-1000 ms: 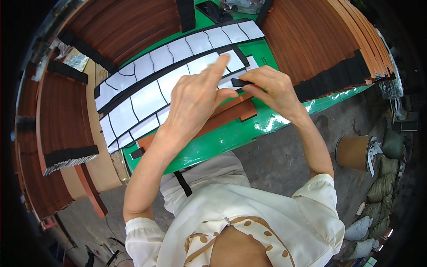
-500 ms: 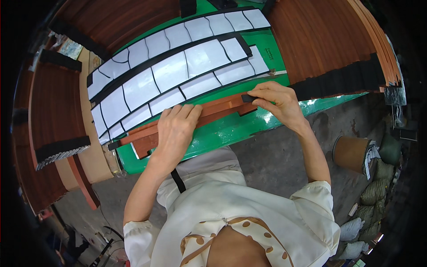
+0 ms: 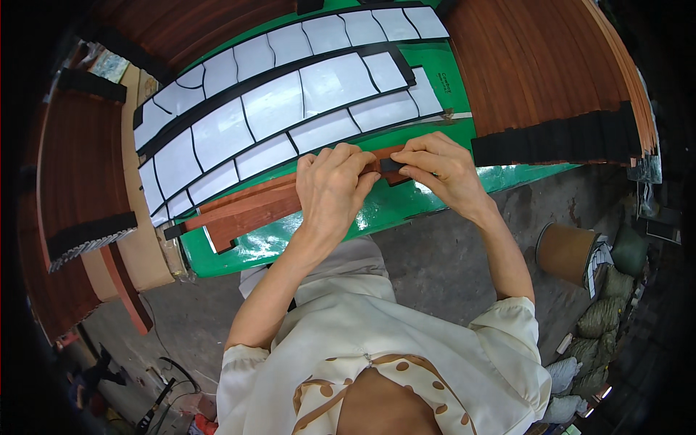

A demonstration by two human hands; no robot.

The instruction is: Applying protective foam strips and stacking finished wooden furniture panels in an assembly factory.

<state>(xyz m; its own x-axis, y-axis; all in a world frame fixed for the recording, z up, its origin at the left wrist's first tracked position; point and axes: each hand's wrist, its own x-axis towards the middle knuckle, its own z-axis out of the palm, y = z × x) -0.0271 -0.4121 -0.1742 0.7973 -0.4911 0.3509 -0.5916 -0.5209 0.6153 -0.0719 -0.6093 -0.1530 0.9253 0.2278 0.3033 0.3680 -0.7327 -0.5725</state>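
Reddish-brown wood-look strips (image 3: pixel 264 208) lie along the near edge of the green tabletop, one resting over another. My left hand (image 3: pixel 332 185) is closed around the upper strip close to its right end, thumb and forefinger at a short black piece (image 3: pixel 390 165). My right hand (image 3: pixel 441 172) pinches that black piece at the strip's end between thumb and fingers. Another black piece (image 3: pixel 174 230) covers the strip's left end. Just beyond the strips lie rows of white backing sheets (image 3: pixel 272 101), divided and edged by thin black strips.
Stacks of brown boards with black-covered ends stand at the right (image 3: pixel 551 72), left (image 3: pixel 83 170) and far side (image 3: pixel 196 32). A brown drum (image 3: pixel 565 254) and several sacks (image 3: pixel 596 319) stand on the floor at right. The green table's edge (image 3: pixel 290 257) is close to my body.
My left hand has slid right along the strip to the black piece, beside my right hand. The right hand keeps its pinch, having shifted slightly left.
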